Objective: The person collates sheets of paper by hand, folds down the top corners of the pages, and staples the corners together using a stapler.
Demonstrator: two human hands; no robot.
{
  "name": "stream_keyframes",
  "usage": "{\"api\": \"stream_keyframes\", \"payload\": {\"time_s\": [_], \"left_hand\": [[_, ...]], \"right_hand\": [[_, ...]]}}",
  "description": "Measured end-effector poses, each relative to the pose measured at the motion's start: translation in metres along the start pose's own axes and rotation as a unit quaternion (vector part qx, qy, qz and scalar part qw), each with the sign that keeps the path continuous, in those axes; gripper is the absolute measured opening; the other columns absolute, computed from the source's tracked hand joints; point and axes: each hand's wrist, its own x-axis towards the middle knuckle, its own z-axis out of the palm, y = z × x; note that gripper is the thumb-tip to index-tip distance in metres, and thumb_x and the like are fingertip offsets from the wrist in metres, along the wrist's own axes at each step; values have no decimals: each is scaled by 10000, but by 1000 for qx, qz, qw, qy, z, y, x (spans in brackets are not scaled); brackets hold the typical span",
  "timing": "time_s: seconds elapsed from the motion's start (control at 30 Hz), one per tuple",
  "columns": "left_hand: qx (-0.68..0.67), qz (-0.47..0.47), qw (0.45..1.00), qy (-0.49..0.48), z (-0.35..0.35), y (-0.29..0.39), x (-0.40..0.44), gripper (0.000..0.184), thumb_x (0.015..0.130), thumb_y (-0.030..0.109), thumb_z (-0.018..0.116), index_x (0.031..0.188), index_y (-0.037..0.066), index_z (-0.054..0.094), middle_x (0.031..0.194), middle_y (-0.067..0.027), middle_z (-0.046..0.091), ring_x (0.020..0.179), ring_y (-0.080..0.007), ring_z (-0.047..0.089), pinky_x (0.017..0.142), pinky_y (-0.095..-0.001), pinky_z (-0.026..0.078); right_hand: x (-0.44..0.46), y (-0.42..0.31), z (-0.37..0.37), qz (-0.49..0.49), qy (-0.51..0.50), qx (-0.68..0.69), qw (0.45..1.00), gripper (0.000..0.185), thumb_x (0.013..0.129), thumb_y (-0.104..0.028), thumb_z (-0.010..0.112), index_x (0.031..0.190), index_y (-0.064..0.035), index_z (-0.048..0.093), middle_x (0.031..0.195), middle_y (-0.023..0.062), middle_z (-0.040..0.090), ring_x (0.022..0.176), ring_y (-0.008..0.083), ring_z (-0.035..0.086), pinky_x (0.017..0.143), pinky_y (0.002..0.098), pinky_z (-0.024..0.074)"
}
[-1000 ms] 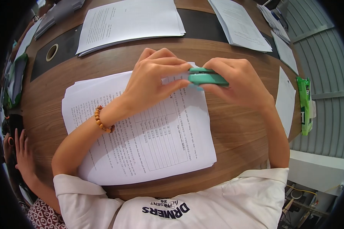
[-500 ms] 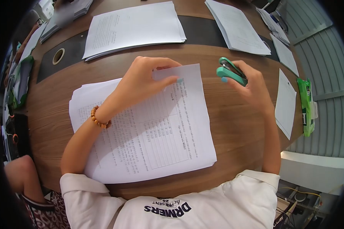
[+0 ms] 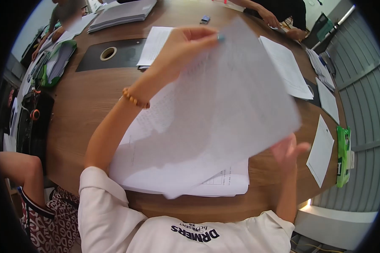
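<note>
My left hand [image 3: 192, 45] pinches the top edge of a printed paper sheet [image 3: 240, 92] and holds it raised and tilted. The sheet hangs over a stack of printed papers [image 3: 236, 183] on the table in front of me, covering most of it. Just under the sheet's lower right corner is my right hand [image 3: 288, 152], slightly blurred. One finger is stretched out sideways, and its other fingertips are partly hidden by the sheet. Nothing shows in that hand. The green stapler is out of sight.
More paper stacks lie at the far left [image 3: 122, 17] and right [image 3: 285, 67] of the wooden table [image 3: 84, 114]. A single sheet [image 3: 321, 152] and a green packet [image 3: 344, 156] are at the right edge. Other people's hands [image 3: 270, 17] work across the table.
My left hand has lifted the top sheet up and away from the stack. My right hand has moved down towards me; the green stapler it held no longer shows. The view has shifted.
</note>
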Motion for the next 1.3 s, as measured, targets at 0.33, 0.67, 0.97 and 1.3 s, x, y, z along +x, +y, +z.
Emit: {"api": "stream_keyframes", "payload": {"time_s": [0.33, 0.67, 0.97, 1.3], "left_hand": [[-155, -17, 980, 124, -41, 2, 10, 393, 906, 272, 548, 1198, 8, 541, 1145, -102, 587, 1051, -162, 549, 925, -301, 429], [-235, -64, 946, 212, -191, -110, -48, 367, 957, 193, 404, 1235, -36, 475, 1205, -160, 553, 1129, -235, 535, 971, -330, 415], [228, -24, 954, 193, -174, -118, -51, 375, 871, 194, 580, 1181, -16, 554, 1129, -159, 620, 958, -180, 615, 817, -281, 472], [405, 47, 907, 105, -167, -121, -50, 447, 830, 228, 605, 1173, -50, 536, 1232, -202, 533, 1106, -328, 531, 945, -357, 407]], "right_hand": [[70, -32, 52, -79, 185, -253, 946, 367, 798, -20, 640, 1138, 49, 522, 1068, 103, 616, 926, 166, 591, 842, 300, 459], [229, -8, 73, -426, -73, -768, 472, 538, 791, 47, 449, 1246, -227, 534, 1073, 156, 614, 868, 296, 641, 722, 387, 536], [252, 133, 27, -284, -163, -856, 399, 502, 828, -47, 501, 1282, -259, 484, 1226, 153, 532, 1048, 316, 592, 741, 354, 554], [246, 148, 37, -241, -146, -887, 365, 471, 823, -70, 525, 1267, -228, 506, 1204, 192, 549, 934, 352, 634, 644, 362, 567]]}}
